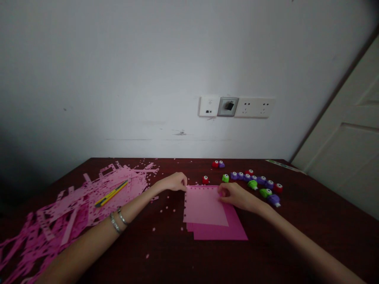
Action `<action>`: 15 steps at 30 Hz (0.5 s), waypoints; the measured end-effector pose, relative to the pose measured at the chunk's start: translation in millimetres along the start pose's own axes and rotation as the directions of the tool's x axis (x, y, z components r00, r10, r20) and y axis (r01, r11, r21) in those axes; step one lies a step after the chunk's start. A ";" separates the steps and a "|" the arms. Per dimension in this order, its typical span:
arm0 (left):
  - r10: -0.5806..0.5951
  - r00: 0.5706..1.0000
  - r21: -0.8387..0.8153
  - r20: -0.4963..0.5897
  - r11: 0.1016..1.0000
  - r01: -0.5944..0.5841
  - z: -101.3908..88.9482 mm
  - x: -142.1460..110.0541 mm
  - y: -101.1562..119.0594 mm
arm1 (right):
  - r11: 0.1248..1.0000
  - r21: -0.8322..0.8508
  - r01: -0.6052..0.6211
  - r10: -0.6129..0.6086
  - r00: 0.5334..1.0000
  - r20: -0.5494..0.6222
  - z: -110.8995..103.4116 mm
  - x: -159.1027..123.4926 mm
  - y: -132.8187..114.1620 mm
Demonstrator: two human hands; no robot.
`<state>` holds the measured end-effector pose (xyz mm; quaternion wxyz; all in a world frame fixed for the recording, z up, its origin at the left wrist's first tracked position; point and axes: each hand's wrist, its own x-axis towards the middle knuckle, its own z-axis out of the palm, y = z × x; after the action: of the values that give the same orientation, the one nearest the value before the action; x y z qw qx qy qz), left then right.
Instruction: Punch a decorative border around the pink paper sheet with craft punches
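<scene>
A light pink sheet of paper (204, 207) lies before me, with small punched holes along its top and left edges. Under it, a darker pink sheet (220, 232) shows at the bottom and right. My left hand (176, 181), with bracelets at the wrist, has its fingers closed at the top left corner of the light sheet. At the upper right edge, my right hand (232, 194) pinches the same sheet between thumb and fingers. Just beyond the paper stand a red craft punch (205, 180) and a green craft punch (225, 178). Tiny pink cut-outs (166, 207) dot the table.
On the left of the dark red table (166, 256) spreads a heap of punched pink paper scraps (79, 201), with a yellow utility knife (111, 194) on top. Several purple, green and red punches (262, 180) stand at the right. A wall with sockets (251, 107) rises behind.
</scene>
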<state>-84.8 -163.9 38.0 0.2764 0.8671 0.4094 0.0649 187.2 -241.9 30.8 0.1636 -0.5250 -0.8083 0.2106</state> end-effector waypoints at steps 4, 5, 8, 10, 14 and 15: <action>0.042 0.998 -0.143 -0.042 0.989 -0.047 -8.8 -3.3 3.6 | 0.998 0.039 -0.046 0.049 0.996 -0.070 -2.7 -0.7 -0.6; 0.039 0.998 -0.201 -0.052 0.978 -0.049 -11.4 -5.2 4.6 | 0.996 0.063 -0.062 0.067 0.993 -0.094 -3.7 -0.9 -0.3; -0.025 0.998 -0.377 -0.062 0.926 0.000 -16.2 -12.8 6.9 | 0.985 0.159 -0.068 0.088 0.988 -0.123 -5.0 0.0 3.7; -0.093 0.993 -0.440 -0.067 0.897 0.054 -15.7 -18.9 8.1 | 0.969 0.246 -0.039 0.061 0.995 -0.084 -4.0 2.2 8.2; -0.119 0.993 -0.478 -0.013 0.873 0.098 -12.2 -32.7 13.5 | 0.897 0.441 -0.031 0.045 0.999 -0.022 -3.6 7.9 11.7; -0.094 0.995 -0.483 0.027 0.871 0.095 -12.9 -36.3 15.9 | 0.872 0.486 -0.046 0.065 0.998 -0.023 -5.2 8.9 10.0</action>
<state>-102.3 -193.6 61.4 0.4873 0.7496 0.4219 0.1505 194.1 -229.2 30.5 0.2995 -0.4941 -0.7108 0.4011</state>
